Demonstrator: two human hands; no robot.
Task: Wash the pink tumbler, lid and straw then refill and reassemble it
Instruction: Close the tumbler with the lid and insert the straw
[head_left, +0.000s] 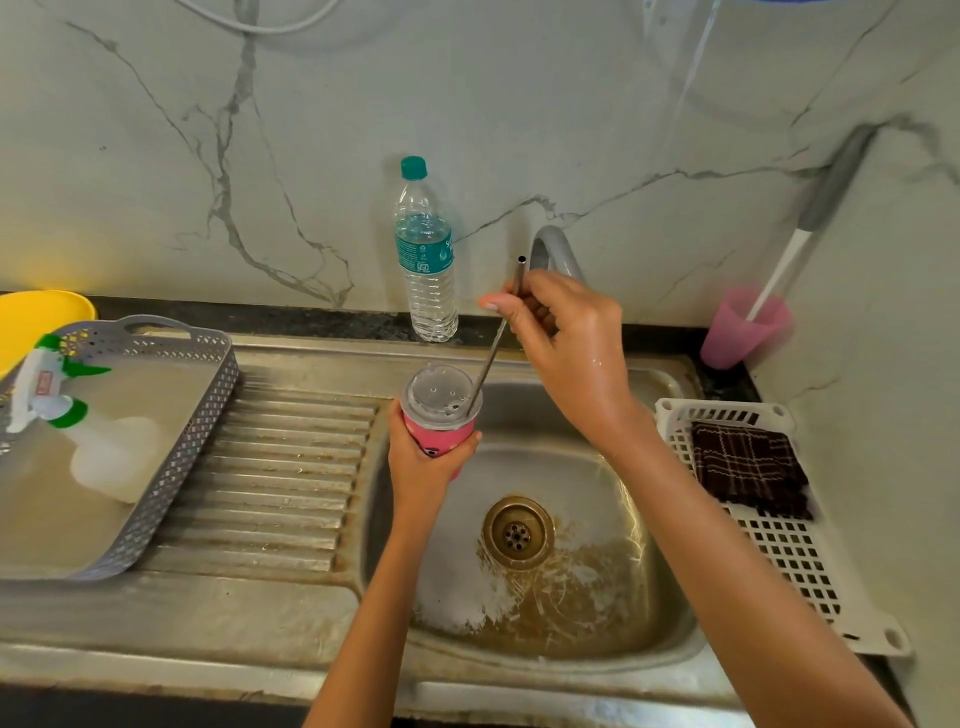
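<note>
Stainless steel ran along the near edge of the counter, where the sink (597, 639) held a brass drain (518, 531) in its stained basin. Above the basin's left rim the left hand (423, 470) wrapped its fingers round the pink tumbler (441, 441), held upright with the clear lid (439, 397) seated on top. The metal straw (491, 358) stood in a hole at the lid's right side, its long axis leaning up, rightward and away toward the tap (558, 254). The right hand (566, 332), farther and higher, pinched the straw near its upper end between thumb and fingers. Any travel of the straw would likely have to follow that slant through the hole. A water bottle (426, 260) stood at the counter's far edge, against the marble wall.
</note>
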